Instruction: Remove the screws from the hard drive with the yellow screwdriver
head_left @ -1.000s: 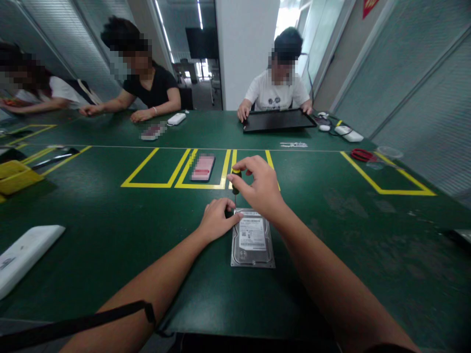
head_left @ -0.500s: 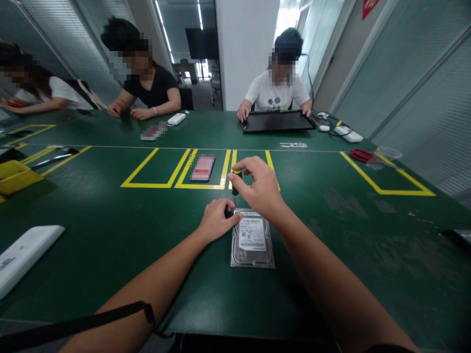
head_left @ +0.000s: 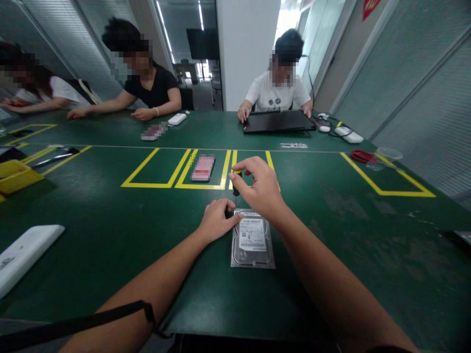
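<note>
A silver hard drive (head_left: 252, 240) with a white printed label lies flat on the green table in front of me. My right hand (head_left: 259, 189) is closed around a small screwdriver (head_left: 236, 189) with a black and yellow handle. The screwdriver stands upright, its thin shaft pointing down at the drive's far left corner. My left hand (head_left: 220, 218) grips that same corner, thumb on the top face and fingers by the far edge, close to the screwdriver's tip. Whether the tip sits in a screw is too small to tell.
Beyond my hands a phone (head_left: 203, 168) lies inside yellow tape marks. To the left are a white device (head_left: 31, 255) and a yellow bin (head_left: 18, 176). Red-handled pliers or similar (head_left: 363, 156) lie at right. Across the table, a co-worker holds a black panel (head_left: 278, 122).
My hands, the screwdriver and the hard drive look nearly unchanged. Across the table, the co-worker in black has stretched one arm out to the left along the tabletop.
</note>
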Tool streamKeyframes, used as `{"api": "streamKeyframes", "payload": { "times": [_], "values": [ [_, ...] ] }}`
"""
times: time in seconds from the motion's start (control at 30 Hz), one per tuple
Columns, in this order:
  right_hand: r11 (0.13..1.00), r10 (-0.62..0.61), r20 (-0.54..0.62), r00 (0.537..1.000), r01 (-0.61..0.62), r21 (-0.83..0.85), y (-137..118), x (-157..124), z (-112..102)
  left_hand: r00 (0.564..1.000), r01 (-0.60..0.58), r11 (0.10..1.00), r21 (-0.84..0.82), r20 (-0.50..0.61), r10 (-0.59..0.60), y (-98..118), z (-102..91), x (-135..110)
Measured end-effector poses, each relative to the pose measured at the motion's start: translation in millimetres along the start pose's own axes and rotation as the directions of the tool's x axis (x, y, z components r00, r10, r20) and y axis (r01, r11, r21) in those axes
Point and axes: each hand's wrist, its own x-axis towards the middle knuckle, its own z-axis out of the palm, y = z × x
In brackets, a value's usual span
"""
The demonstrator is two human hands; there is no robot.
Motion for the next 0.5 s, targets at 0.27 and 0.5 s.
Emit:
{"api": "streamKeyframes", "payload": {
  "times": [0.27, 0.5],
  "values": [
    [0.999, 0.028, -0.002, 1.0, -0.028, -0.02, 0.9, -0.4, 0.4, 1.0, -0.007, 1.0, 0.004, 0.0, 0.007, -2.6, 1.2, 0.1],
    [1.0, 0.019, 0.004, 1.0, -0.019, -0.017, -1.4, 0.1, -0.4, 1.0, -0.001, 1.0, 0.006, 0.005, 0.001, 0.2, -0.5, -0.5]
  ]
}}
